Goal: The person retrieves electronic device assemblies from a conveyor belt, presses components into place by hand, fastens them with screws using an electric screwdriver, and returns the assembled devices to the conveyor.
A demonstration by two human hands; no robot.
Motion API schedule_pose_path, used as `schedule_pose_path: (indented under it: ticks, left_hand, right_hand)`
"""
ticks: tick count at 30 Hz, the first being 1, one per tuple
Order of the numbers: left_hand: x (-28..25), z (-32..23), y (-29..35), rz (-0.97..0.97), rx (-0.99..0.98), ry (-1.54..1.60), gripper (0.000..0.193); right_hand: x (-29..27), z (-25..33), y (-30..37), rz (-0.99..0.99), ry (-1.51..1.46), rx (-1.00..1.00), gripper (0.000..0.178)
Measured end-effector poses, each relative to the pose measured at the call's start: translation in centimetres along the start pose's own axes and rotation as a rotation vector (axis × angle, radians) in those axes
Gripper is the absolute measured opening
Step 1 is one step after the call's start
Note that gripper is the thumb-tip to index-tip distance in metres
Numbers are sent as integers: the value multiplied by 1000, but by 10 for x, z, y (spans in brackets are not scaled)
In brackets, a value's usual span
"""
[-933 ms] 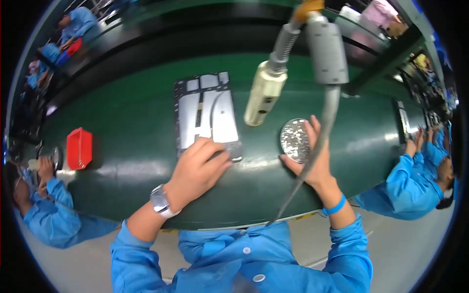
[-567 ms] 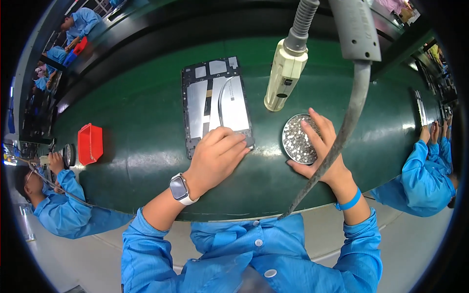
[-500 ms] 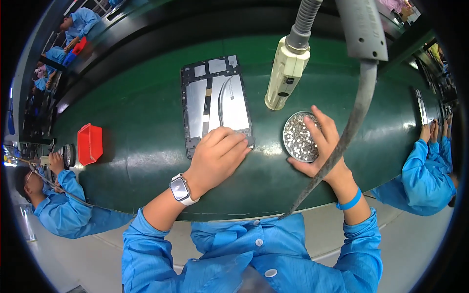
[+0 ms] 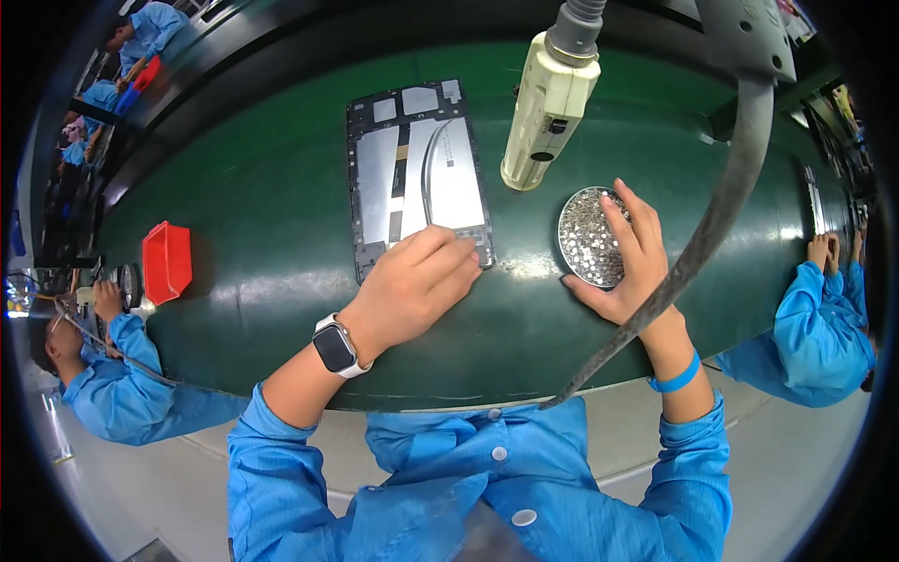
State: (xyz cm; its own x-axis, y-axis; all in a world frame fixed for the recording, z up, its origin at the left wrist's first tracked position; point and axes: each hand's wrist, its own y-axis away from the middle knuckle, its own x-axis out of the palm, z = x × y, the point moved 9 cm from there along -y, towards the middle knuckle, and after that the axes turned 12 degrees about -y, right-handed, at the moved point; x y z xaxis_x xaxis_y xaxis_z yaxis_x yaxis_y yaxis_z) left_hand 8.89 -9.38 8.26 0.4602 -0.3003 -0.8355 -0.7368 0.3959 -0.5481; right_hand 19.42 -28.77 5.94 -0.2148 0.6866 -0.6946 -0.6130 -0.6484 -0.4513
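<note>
On the green bench lies an opened tablet [image 4: 370, 178], showing silver panels, a dark frame and a thin curved black strip. My left hand [image 4: 412, 286], wearing a watch, is closed over its near end; the fingers are bent and pressed together at the right corner, and the thumb is hidden. To the right stands a round dish [image 4: 564, 255] full of small shiny metal pieces [image 4: 590, 239], perhaps screws. My right hand [image 4: 641, 267] is open over its right side, fingers spread. One fingertip reaches in over the pieces, and the thumb lies by the near rim.
A cream hand-held tool [image 4: 548, 117] hangs from a ribbed grey hose beyond the dish. A thick grey cable [image 4: 712, 239] passes in front of my right wrist. A red bin [image 4: 167, 262] stands at the left. Co-workers in blue sit on both sides [image 4: 796, 323].
The bench, tablet and dish appear higher in the picture as the view has shifted. My hands keep about the same places on the tablet and over the dish.
</note>
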Motion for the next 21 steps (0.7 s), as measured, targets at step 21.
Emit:
schedule_pose_path:
  ticks: [21]
  left_hand:
    - [4, 3, 14, -46, -121, -15, 32]
  right_hand:
    - [13, 11, -12, 88, 7, 75, 91]
